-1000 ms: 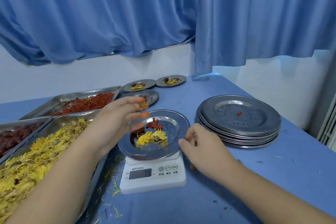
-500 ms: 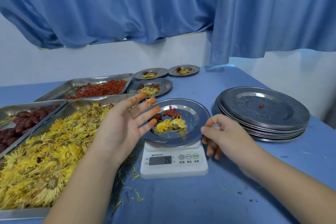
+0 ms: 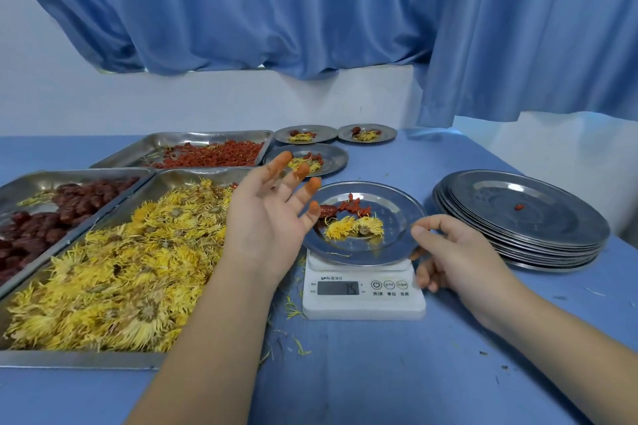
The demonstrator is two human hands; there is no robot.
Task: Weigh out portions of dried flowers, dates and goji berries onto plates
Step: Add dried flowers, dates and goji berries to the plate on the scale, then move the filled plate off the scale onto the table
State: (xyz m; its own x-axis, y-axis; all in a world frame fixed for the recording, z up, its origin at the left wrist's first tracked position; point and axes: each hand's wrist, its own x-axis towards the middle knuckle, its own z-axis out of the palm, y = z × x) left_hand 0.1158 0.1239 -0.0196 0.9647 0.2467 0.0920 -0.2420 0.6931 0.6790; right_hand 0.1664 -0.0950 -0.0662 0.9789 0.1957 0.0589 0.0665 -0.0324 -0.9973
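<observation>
Left hand (image 3: 266, 221): raised over the gap between the flower tray (image 3: 79, 360) and the scale (image 3: 362, 300), palm turned up, fingers spread and straight, tips stained orange, holding nothing.
Right hand (image 3: 459, 252): at the right edge of the weighing plate (image 3: 397, 214), fingers curled round its rim, some above and an orange fingertip below.
Weighing plate: one, sitting on the scale; it carries one date, a small cluster of goji berries and two flower heads.
Scale: one, white, on the blue table (image 3: 379, 373); display digits too blurred to read.
Trays: three. Dried flowers (image 3: 114, 269) nearest, dates (image 3: 41, 224) to the left, goji berries (image 3: 214, 155) behind.
Filled plates: three at the far side (image 3: 333, 162), (image 3: 326, 133), (image 3: 388, 134), each holding all three ingredients.
Plate stack (image 3: 552, 228): one pile to the right of the scale, a single berry (image 3: 519, 207) on top.
</observation>
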